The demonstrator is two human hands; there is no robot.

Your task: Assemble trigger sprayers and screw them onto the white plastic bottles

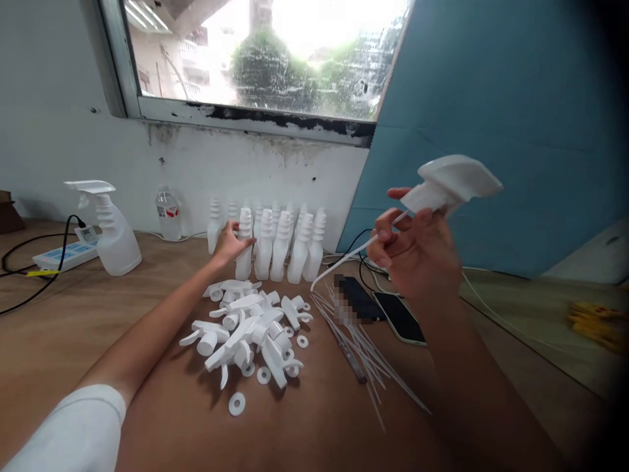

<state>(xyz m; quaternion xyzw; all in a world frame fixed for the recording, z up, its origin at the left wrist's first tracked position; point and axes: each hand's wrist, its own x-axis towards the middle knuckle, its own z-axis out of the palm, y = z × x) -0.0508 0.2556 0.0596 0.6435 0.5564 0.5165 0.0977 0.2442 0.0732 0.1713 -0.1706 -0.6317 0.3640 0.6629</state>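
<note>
1. Right hand [415,246]: gripping spray head [459,178], raised, tube [339,264] slanting down, likely for clearance.
2. Left hand [232,244]: clasping front bottle [244,265] near its neck, probably steadying it.
3. Loose heads [240,342]: piled near bottle, seemingly for easy reach.

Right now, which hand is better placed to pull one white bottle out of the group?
Probably the left hand: its thumb and fingers are at a front bottle. The right hand is raised off to the side, occupied with a spray head and its thin tube.
</note>
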